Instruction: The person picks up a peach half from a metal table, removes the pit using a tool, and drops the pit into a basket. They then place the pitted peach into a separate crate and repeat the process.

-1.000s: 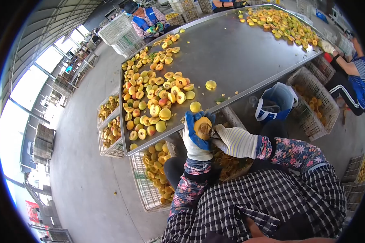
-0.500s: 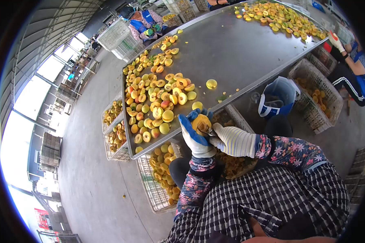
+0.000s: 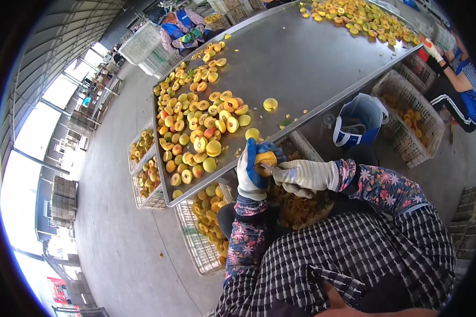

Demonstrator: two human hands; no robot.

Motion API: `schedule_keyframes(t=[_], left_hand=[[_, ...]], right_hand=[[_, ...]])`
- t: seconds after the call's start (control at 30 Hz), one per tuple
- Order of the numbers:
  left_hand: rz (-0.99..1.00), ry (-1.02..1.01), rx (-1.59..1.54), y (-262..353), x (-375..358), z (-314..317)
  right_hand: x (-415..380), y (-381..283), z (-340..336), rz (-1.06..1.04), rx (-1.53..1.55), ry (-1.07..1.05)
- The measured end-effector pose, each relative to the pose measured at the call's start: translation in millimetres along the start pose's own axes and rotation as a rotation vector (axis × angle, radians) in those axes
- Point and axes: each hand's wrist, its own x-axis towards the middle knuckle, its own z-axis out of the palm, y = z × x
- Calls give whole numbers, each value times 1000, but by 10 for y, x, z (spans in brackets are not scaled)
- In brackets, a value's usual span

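Observation:
My left hand (image 3: 250, 174), in a white glove with blue coating, is closed around a yellow peach half (image 3: 265, 159). My right hand (image 3: 307, 177), in a striped knit glove, grips a thin metal tool (image 3: 267, 167) whose tip meets the cut face of that peach half; its exact kind is hidden by the fingers. Just beyond my left hand, one peach piece (image 3: 252, 133) sits near the edge of the metal table (image 3: 296, 68). A pile of halved peaches (image 3: 201, 124) covers the table's left side.
Below my hands is a crate (image 3: 301, 211) of peach scraps. A crate of peach halves (image 3: 209, 216) stands to its left. A blue-and-white bucket (image 3: 360, 121) and another crate (image 3: 415, 124) are at right. Co-workers sit at the far left (image 3: 182, 31) and right (image 3: 463, 79).
The peach half has turned in my left hand, and that hand is more upright. My right hand has shifted slightly with the tool at the fruit. The whole view has moved a little.

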Motion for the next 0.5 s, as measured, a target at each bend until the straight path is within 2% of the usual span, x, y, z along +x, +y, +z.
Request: schedule_keyframes(t=[0.03, 0.13, 0.23, 0.33, 0.37, 0.47, 0.5], left_hand=[[-56, 39, -29, -13, 17, -27], [-60, 86, 15, -10, 37, 12], [-7, 128, 0, -66, 97, -13], [66, 134, 129, -127, 179, -73], [-34, 157, 30, -134, 168, -83], [-105, 75, 124, -120, 175, -113], [-62, 59, 147, -129, 158, -91]], right_hand=[[28, 40, -1, 42, 88, 2], [79, 81, -55, 55, 242, -73], [108, 96, -38, 63, 351, -57], [127, 114, 62, -135, -148, 179], [163, 176, -18, -99, -124, 142], [120, 137, -99, 83, 315, -34], [133, 183, -129, 52, 402, -86]])
